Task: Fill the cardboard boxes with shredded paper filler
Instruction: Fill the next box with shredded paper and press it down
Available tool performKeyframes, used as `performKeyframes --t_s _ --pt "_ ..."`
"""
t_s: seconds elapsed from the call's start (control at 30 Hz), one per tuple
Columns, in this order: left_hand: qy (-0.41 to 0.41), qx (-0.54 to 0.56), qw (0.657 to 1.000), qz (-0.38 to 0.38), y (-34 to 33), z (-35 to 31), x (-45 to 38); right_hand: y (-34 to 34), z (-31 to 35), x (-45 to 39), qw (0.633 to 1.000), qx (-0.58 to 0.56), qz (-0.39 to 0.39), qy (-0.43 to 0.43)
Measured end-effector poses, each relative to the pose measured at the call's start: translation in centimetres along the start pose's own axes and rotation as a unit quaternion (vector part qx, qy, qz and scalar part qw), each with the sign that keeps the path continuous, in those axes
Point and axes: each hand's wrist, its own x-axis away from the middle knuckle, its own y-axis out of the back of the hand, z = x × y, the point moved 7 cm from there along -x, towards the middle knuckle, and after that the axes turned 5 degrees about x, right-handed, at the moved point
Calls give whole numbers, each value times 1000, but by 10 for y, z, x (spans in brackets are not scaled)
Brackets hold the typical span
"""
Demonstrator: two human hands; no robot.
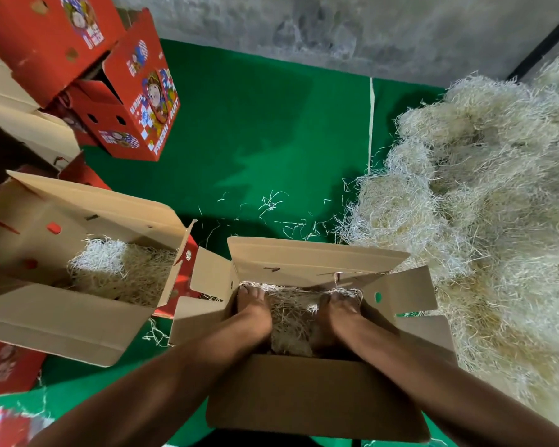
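An open cardboard box (pixel 317 262) stands right in front of me with its flaps spread out. Both my hands are down inside it. My left hand (pixel 254 304) and my right hand (pixel 338 306) press flat on the pale shredded paper (pixel 292 312) in the box, fingers pointing at its far wall. A second open box (pixel 78 321) sits to the left, with a heap of shredded paper (pixel 123 272) inside. A big pile of loose shredded paper (pixel 484 204) lies on the right.
Red printed fruit boxes (pixel 136 101) are stacked at the back left, and another red box (pixel 7 366) lies at the near left. The floor is a green mat (pixel 246 133) with stray paper strands. A grey wall (pixel 336 30) closes the back.
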Motion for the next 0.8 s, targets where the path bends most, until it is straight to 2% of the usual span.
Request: performKeyframes --t_s 0.1,0.2,0.27,0.33,0.4,0.47,0.53,0.6,0.63,0.7,0.8 --pt "7 26 1000 -17 5 0 6 12 -1 13 999 -46 -11 23" --pt "-46 94 993 -60 22 -5 24 29 -2 27 993 -88 -55 53" --pt "-84 127 980 -127 41 -5 35 48 -9 36 989 -56 -128 51" --pt "-99 144 972 -157 50 -5 40 57 -10 41 979 -64 -175 82" --pt "-100 169 971 -139 47 -10 38 51 1 40 974 -132 -138 123" --pt "-94 212 967 -102 39 -15 31 37 22 37 967 -192 -40 161" --pt "-87 263 959 -67 28 -18 21 34 39 32 962 -202 14 184" --pt "-79 271 958 -52 21 -19 15 38 37 32 963 -197 7 181" --pt "-74 261 961 -50 17 -18 12 40 29 36 963 -208 -22 171" --pt "-72 229 970 -32 15 -16 12 29 5 44 954 -262 -63 127" --pt "-72 199 977 -9 18 -15 20 13 -11 51 952 -296 -63 55"
